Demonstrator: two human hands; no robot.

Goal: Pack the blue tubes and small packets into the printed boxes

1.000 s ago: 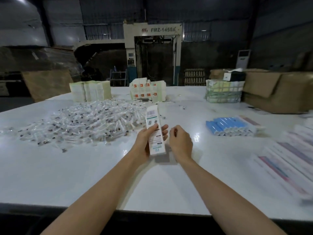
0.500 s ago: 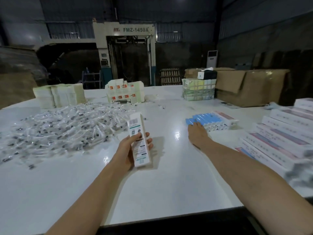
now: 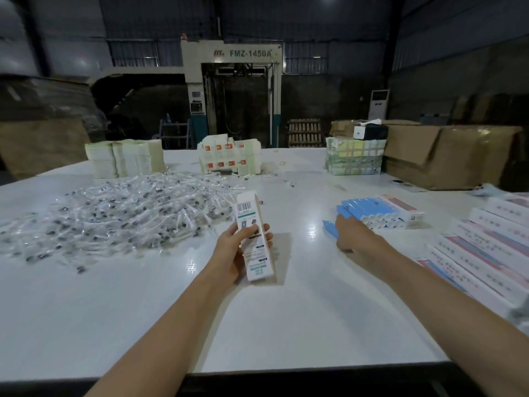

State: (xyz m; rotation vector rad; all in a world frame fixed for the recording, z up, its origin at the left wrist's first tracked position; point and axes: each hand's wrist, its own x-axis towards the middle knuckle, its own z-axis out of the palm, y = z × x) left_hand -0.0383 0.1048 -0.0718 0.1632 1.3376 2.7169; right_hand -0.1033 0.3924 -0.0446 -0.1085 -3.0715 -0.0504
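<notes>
Hands in view: left hand (image 3: 233,250) near centre, right hand (image 3: 353,234) further right; both low over the white counter (image 3: 286,325)
Far left: small packets (image 3: 123,213); clear, loose, one wide heap; none in either hand
Left hand: wrapped round one printed box (image 3: 254,239); thumb across the printed face, fingers behind; box stood almost upright, barcode end uppermost, lower end near or on the counter; top end looks open, flap raised
Right hand: palm down on one blue tube (image 3: 329,226), whose pointed end shows at the hand's left edge; fingertips hidden under the hand, so whether they pinch the tube cannot be told
Right of that hand: blue tubes in a row (image 3: 369,206), lying side by side, the nearest just beside the fingers
Far right: flat printed boxes (image 3: 481,253), overlapped in a stack, not yet made up
Step in hand (judged): fetching a tube for the held box; packing barely begun
How to do it well: take the one tube only, clear of its neighbours, so the row stays in order; hold the box steady with the open end tilted toward the right hand; line the tube up with the box's length before sliding it in; keep the flap out of the way; fetch a packet from the heap afterwards
</notes>
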